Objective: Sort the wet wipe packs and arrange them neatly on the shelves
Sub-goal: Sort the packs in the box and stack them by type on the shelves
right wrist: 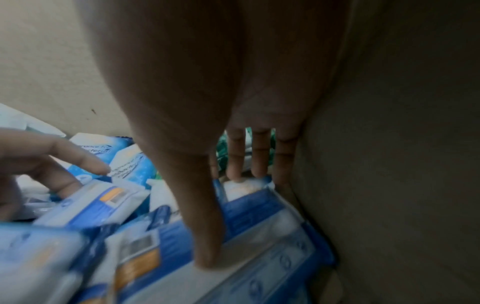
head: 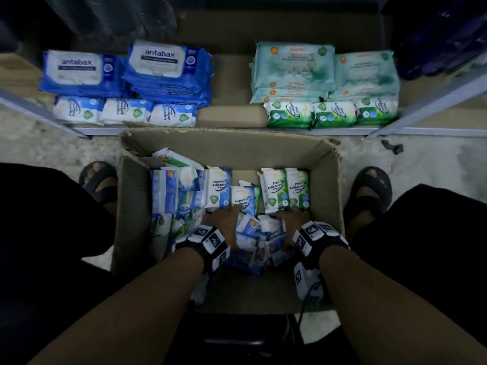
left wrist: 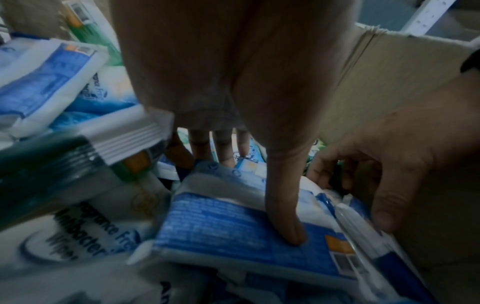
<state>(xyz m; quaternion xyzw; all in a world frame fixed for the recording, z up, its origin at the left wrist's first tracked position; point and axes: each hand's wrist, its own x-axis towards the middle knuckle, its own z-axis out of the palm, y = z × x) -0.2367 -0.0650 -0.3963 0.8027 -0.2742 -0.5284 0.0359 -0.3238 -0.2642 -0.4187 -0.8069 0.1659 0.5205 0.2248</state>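
Note:
Both my hands are down inside a cardboard box (head: 237, 147) of mixed wet wipe packs. My left hand (head: 225, 217) spans a small blue-backed pack (left wrist: 221, 236): the thumb presses its printed face and the fingers reach past its far edge. My right hand (head: 292, 219) works beside the box's right wall, its thumb on a larger blue pack (right wrist: 272, 236) and its fingertips (right wrist: 235, 174) at that pack's far end. In the left wrist view the right hand (left wrist: 376, 181) curls over the pack's edge. Two green pine packs (head: 284, 189) stand upright just beyond it.
On the low shelf (head: 232, 115) ahead sit blue antabax packs (head: 163, 69) and small blue-white packs (head: 126, 111) at left. Teal packs (head: 295, 67) and green pine packs (head: 332, 113) sit at right. My sandalled feet (head: 371, 191) flank the box.

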